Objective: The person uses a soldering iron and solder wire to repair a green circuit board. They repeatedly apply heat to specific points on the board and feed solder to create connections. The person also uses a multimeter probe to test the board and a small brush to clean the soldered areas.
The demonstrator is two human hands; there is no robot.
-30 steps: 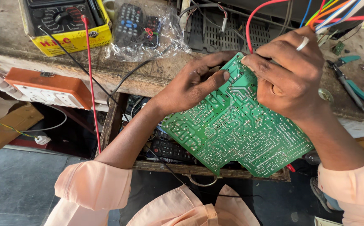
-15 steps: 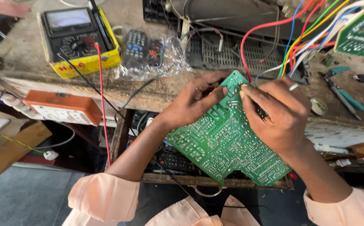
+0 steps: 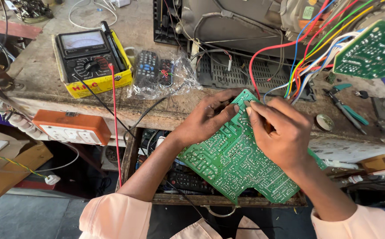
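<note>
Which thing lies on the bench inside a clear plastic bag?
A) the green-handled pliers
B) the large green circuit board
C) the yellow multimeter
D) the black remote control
D: the black remote control lies wrapped in crinkled clear plastic beside the yellow multimeter, which is bare, while both hands hold the large green circuit board.

My left hand (image 3: 205, 119) and right hand (image 3: 281, 132) are bare, no rings or watch. Both forearms are uncovered; my pale peach sleeves (image 3: 115, 217) are pushed up near the elbows.
</note>
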